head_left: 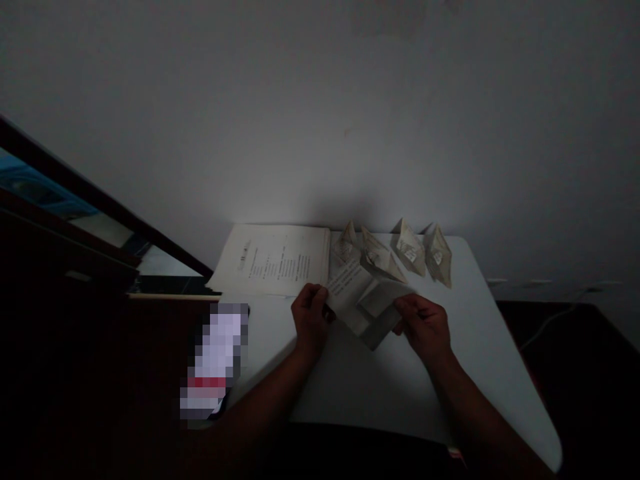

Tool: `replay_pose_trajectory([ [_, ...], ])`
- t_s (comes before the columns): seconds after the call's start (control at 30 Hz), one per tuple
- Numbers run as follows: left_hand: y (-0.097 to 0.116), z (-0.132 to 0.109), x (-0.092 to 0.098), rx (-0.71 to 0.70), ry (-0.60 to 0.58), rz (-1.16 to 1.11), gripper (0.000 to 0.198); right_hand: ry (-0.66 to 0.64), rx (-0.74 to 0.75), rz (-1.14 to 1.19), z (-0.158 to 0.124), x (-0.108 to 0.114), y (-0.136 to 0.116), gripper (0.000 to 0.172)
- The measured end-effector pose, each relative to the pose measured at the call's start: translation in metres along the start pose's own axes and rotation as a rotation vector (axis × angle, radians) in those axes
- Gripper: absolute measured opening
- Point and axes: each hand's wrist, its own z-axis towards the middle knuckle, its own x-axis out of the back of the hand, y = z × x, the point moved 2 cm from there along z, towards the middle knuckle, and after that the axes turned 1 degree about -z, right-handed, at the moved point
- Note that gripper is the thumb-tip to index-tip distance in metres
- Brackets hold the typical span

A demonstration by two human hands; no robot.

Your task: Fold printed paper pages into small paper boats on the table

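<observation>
The thing I'd worry about is the printed paper sheet (369, 308) tearing or creasing out of true. It hangs between the two grips, lifted over the table (345, 393), and if they pulled unevenly the strain would land on the pinched edges. The left grip (311, 319) is clamped on its left corner, thumb against fingers; the right grip (427, 327) is clamped on the opposite side, thumb on the near face and fingertips tucked behind. In light this dim, a crooked line would be easy to miss.

A careless swing forward could also knock the left pair of paper boats (379, 253), just beyond the sheet, since they look light enough to topple. The right pair of paper boats (439, 259), beyond the right grip, would take a bump if that arm reached out. A book (280, 261) lies just past the left grip, and a drooping sleeve of paper could snag its edge. The smartphone (220, 353) sits to the left of that grip, near the forearm.

The sheet itself is greyish, slanted like a diamond, with lines of print by the left grip and a grey picture around a paler block towards the right one. Whether it is one layer or several, I can't tell.
</observation>
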Motion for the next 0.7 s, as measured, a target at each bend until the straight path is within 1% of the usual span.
replay_pose_trajectory([
  [0.07,0.001,0.0,-0.001,0.022,-0.038,-0.047,0.025,0.033,-0.008,0.07,0.001,0.002,0.004,0.019],
  [0.17,0.003,-0.001,-0.003,0.04,-0.075,-0.086,0.026,0.049,-0.04,0.165,0.002,0.003,0.005,0.018],
  [0.27,0.006,0.0,-0.004,0.034,-0.106,-0.117,0.028,0.02,-0.051,0.187,0.002,0.003,0.003,0.019],
  [0.37,0.006,0.003,-0.002,0.035,-0.161,-0.126,0.022,-0.035,-0.056,0.154,-0.001,0.002,0.001,0.02],
  [0.43,0.005,0.005,0.0,0.06,-0.184,-0.112,0.017,-0.053,-0.083,0.15,-0.001,0.002,0.0,0.02],
  [0.5,0.003,0.008,0.002,0.093,-0.212,-0.105,0.016,-0.045,-0.127,0.188,-0.001,0.001,-0.003,0.022],
  [0.57,0.002,0.009,0.003,0.117,-0.25,-0.102,0.02,-0.022,-0.17,0.251,0.0,0.0,-0.006,0.026],
  [0.63,0.002,0.009,0.001,0.14,-0.302,-0.076,0.029,-0.011,-0.205,0.292,0.0,-0.001,-0.01,0.029],
  [0.7,0.003,0.008,-0.002,0.142,-0.359,-0.021,0.039,-0.03,-0.244,0.298,0.0,-0.003,-0.014,0.028],
])
